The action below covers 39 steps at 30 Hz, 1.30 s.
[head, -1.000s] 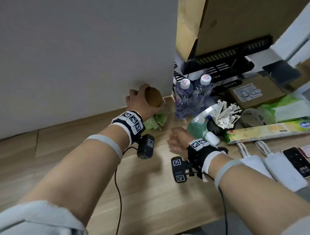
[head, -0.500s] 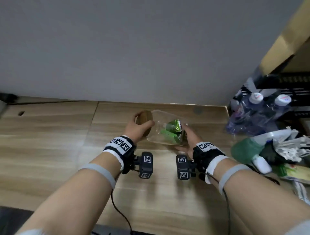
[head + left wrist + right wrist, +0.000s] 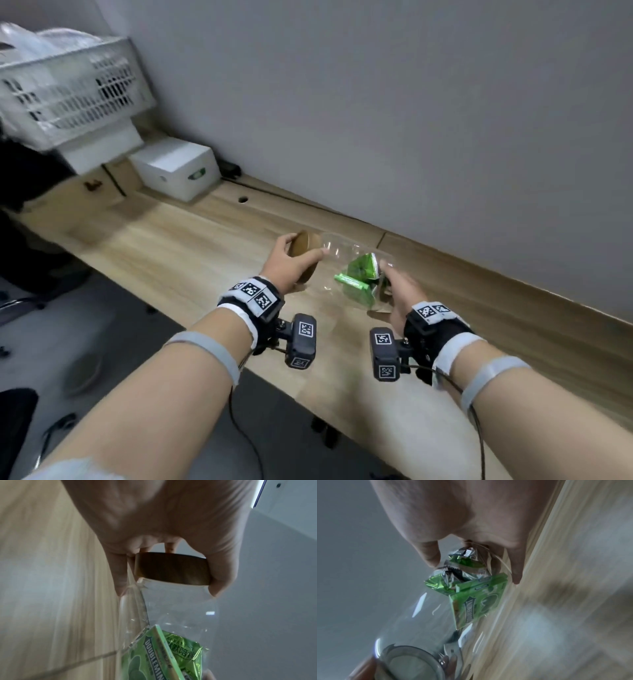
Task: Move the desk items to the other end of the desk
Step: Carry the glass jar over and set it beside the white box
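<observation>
A clear glass jar with a brown wooden lid lies on its side in the air above the wooden desk, carried between both hands. Green gum packets sit at its bottom end. My left hand grips the lid, fingers and thumb curled round its rim. My right hand holds the jar's base, thumb and fingers curled over it. The jar's glass wall and the packets show in both wrist views.
At the desk's far left stand a white box, a cardboard box and a white perforated basket on top. A grey wall backs the desk. A cable hole lies near the wall. Dark chair parts are below left.
Both hands have carried the jar leftward along the desk, away from the bottles and clutter. The view has swung left, bringing the basket and boxes into sight.
</observation>
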{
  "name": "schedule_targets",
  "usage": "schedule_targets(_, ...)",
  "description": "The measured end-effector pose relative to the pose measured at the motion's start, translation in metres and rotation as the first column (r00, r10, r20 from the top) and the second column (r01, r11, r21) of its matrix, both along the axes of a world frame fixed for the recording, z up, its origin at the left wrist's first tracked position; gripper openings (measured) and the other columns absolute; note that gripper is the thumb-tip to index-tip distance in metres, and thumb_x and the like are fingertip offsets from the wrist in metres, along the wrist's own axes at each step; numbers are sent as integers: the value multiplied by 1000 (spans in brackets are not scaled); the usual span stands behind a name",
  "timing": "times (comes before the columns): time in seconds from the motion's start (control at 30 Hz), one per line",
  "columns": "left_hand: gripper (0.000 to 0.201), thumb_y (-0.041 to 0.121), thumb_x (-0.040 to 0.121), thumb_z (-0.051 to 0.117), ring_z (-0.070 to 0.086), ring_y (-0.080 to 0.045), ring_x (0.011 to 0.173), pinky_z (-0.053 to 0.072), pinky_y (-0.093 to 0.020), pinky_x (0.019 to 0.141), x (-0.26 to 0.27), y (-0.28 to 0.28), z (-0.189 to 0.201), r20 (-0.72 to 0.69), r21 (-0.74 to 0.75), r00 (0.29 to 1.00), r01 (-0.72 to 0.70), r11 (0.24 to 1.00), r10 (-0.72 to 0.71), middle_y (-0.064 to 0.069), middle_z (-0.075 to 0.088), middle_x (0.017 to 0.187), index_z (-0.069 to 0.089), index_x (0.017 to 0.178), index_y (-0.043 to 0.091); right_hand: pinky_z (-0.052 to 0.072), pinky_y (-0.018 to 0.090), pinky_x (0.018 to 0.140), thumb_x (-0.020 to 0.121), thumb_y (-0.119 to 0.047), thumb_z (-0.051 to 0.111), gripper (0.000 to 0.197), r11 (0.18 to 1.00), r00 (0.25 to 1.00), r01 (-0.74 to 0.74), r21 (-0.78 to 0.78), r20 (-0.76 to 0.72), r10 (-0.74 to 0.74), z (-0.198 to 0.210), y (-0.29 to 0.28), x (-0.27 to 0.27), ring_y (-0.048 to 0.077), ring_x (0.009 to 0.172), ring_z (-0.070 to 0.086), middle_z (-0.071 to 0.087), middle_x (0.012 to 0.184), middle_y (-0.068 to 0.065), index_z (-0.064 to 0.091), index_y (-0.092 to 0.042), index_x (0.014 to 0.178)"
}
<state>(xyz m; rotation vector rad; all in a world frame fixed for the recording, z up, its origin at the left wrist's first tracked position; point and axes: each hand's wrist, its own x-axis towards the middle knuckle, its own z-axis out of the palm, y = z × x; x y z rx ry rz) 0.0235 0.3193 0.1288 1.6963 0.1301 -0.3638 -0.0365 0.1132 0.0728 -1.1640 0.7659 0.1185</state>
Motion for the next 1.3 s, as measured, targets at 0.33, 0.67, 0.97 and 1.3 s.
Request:
schedule_targets(0.33,49,59,81,67,58,-20,114,59,-49,86,77,184,-1,-98,-116,980,-186,976,175,1,63,124,64,120,30,49,56,92,92,-45,60,37,982,983,-183,42,0,183,2,176,100,23,102,56,60,115,5,55,-22,121)
schedule_targets(0.67,79,61,62,82,62,-18,119,55,-40,97,220,329,-30,-153,-35,973,-178,983,171,-5,68,124,63,126,19,51,54,88,87,-56,57,42,916,938,-338,215,-7,347,-57,313,272,25,112,57,59,123,4,64,-30,119)
schedule_targets(0.97,74,51,75,80,54,-39,119,55,-65,82,351,368,-52,-447,-73,886,-170,983,120,-10,48,133,39,132,28,52,60,89,66,-78,61,74,891,880,-428,151,-153,449,-118,368,404,40,101,69,71,112,18,67,-21,112)
schedule_targets(1.3,43,38,91,67,45,-38,124,57,-64,74,498,355,-101,-443,3,896,7,1000,-5,-14,47,134,49,122,15,58,41,73,85,-62,60,56,940,947,-194,281,-195,254,-70,388,488,31,93,66,68,106,16,64,-10,107)
